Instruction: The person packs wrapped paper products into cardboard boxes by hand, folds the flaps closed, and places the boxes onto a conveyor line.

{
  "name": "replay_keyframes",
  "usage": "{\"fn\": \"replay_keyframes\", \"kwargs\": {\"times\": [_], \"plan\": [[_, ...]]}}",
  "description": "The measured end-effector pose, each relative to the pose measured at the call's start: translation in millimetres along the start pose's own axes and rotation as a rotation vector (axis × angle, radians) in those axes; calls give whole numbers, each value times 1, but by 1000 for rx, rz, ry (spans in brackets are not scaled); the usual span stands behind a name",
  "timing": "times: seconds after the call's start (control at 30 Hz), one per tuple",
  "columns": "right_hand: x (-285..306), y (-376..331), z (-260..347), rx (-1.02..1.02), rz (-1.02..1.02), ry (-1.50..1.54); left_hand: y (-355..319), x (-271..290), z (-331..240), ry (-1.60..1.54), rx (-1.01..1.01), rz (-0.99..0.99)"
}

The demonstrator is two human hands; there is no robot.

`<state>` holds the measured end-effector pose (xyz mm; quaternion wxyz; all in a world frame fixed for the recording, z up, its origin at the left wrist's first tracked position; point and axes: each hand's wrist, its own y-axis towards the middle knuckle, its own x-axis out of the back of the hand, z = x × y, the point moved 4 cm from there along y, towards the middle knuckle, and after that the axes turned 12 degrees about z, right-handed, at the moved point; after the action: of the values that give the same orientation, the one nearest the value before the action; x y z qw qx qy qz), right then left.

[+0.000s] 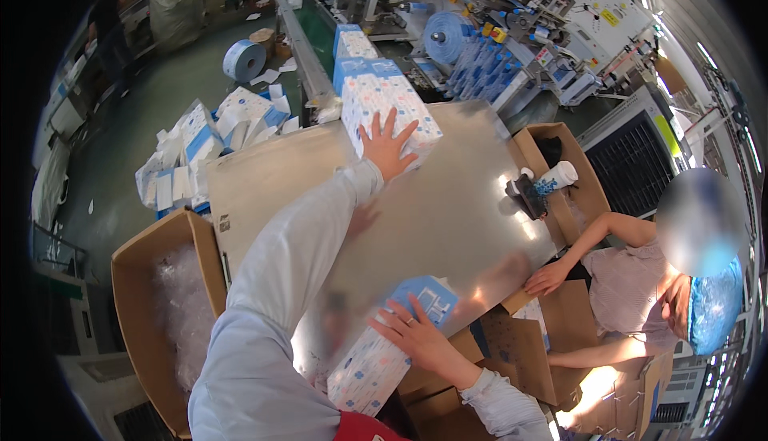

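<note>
1. One open carton (134, 305) holds clear plastic (178, 305) at eight o'clock.
2. Our left hand (387, 151), fingers spread, rests on the far pack (388, 93) at twelve.
3. Our right hand (420, 337), loosely spread, lies on the near pack (370, 369) at six.

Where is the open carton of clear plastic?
In the head view, the carton is at lower left, beside the left edge of the metal table.
</note>
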<state>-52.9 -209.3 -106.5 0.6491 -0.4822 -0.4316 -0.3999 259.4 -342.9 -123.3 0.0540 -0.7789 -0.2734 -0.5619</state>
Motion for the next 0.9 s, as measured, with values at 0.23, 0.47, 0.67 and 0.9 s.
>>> {"fn": "replay_keyframes", "kwargs": {"times": [0.23, 0.47, 0.67, 0.9], "plan": [[-8, -52, -42, -293, -117, 51, -19, -33, 27, -23, -195, 234], [61, -206, 36, -812, -707, -16, -205, 51, -4, -78, -209, 142], [38, -295, 73, -1028, -1085, 267, -186, 11, -11, -315, 452, 215], [-48, -452, 192, -1503, -1293, 82, -256, 56, -130, -1294, 195, 522]]}}
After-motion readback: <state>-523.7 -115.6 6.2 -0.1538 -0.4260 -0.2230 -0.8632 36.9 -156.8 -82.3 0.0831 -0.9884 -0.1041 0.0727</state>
